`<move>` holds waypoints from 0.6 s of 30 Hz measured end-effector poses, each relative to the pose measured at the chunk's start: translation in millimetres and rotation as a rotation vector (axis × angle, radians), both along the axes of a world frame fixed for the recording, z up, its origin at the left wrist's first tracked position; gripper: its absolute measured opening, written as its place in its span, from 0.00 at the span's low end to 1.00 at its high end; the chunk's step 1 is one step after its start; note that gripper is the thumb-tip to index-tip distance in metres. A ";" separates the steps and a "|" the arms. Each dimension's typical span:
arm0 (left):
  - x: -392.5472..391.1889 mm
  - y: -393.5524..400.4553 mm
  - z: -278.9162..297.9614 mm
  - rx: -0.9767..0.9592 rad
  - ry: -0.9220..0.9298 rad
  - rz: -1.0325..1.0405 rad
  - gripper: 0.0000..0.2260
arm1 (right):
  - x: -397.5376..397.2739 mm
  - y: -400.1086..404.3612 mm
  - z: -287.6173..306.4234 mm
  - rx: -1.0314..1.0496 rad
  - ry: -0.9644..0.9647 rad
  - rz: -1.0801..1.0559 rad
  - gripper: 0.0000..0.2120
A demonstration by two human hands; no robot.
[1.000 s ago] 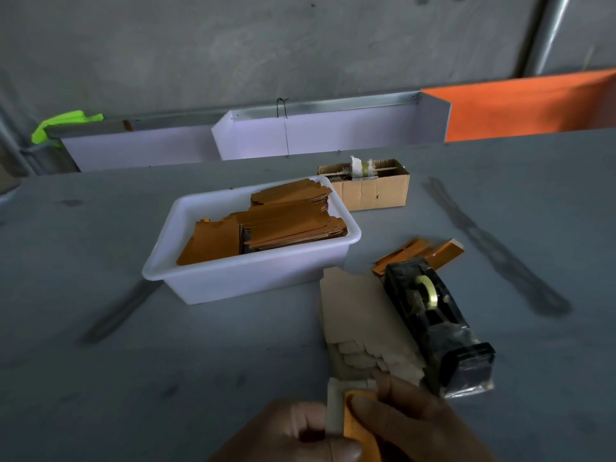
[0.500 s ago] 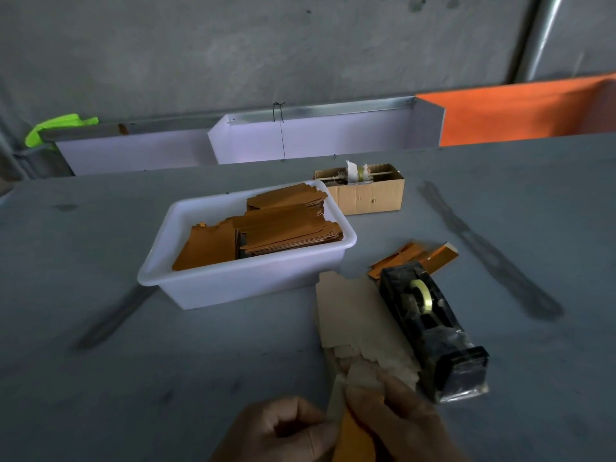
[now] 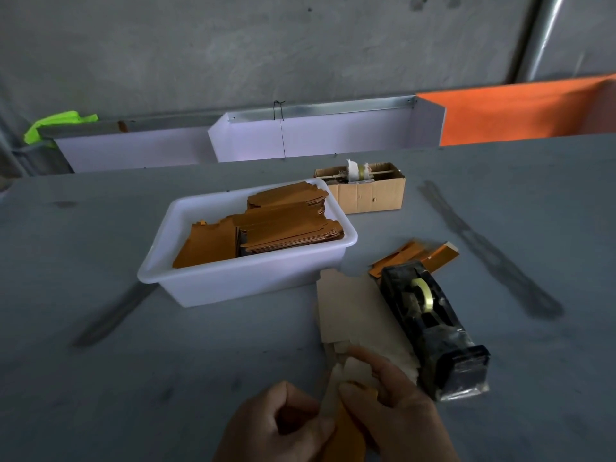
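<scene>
**Watch the fold, the stack and the cutter**

You have one card blank (image 3: 348, 428) pinched between both hands at the near edge of the bench (image 3: 133, 378), just in front of the stack of beige blanks (image 3: 356, 311). Your left hand (image 3: 283, 425) is curled round its left edge. Your right hand (image 3: 396, 411) grips the right side, thumb on the orange face and a finger stretched over the beige flap.

The likeliest slip, I judge, is a crooked fold. If your hands press unevenly, the flap may crease off line and the piece will not match those in the white tub (image 3: 253, 281). Your right fingertips sit close over the stack's near end, so a careless push could fan the loose sheets or drag a second one up. The tape dispenser (image 3: 430, 325) lies against the stack's right side, one end toward you. Reaching across for tape could nudge it or catch a knuckle on its cutter. Little of the blank shows between your hands, so I cannot tell how far it is folded.
</scene>
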State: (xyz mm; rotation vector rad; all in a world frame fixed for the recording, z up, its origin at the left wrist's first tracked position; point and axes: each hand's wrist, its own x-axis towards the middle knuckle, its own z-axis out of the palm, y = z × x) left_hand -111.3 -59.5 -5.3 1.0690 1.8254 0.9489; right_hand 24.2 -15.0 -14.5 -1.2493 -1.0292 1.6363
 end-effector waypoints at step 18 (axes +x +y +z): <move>-0.9 36.9 21.6 0.181 -0.132 0.116 0.02 | -16.7 41.4 22.5 0.153 0.096 0.077 0.06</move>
